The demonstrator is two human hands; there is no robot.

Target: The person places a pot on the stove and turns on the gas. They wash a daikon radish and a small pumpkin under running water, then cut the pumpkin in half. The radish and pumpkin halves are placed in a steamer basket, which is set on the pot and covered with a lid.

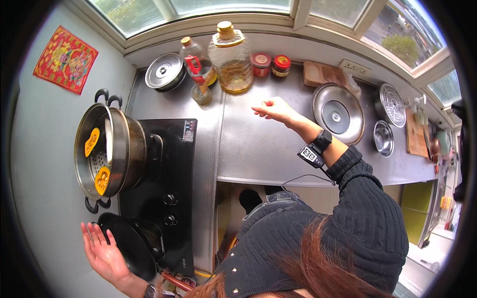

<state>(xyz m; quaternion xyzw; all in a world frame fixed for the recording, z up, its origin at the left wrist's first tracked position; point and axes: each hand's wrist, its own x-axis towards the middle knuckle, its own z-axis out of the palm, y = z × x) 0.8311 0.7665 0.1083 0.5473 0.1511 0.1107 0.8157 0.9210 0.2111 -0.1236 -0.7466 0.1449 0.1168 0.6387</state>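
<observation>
My left hand (104, 257) is held palm up, fingers spread and empty, beside a black frying pan (125, 242) on the near burner. Farther along the black gas stove (179, 152) stands a steel steamer pot (135, 152). Inside its perforated tier are a cut pumpkin piece (92, 142), a second pumpkin piece (101, 181) showing its seeds, and a long whitish item (109, 143) that I cannot identify. Over the steel counter (253, 149), my right hand (272, 110) hovers with loosely bent fingers and nothing in them. It is nearest to a round steel lid (356, 123).
Along the back stand a lidded pan (164, 72), a large oil bottle (233, 70), a glass jar (201, 96) and a red-lidded jar (281, 66). To the right are a steel bowl (383, 138), a steamer tray (392, 104) and a wooden cutting board (416, 130).
</observation>
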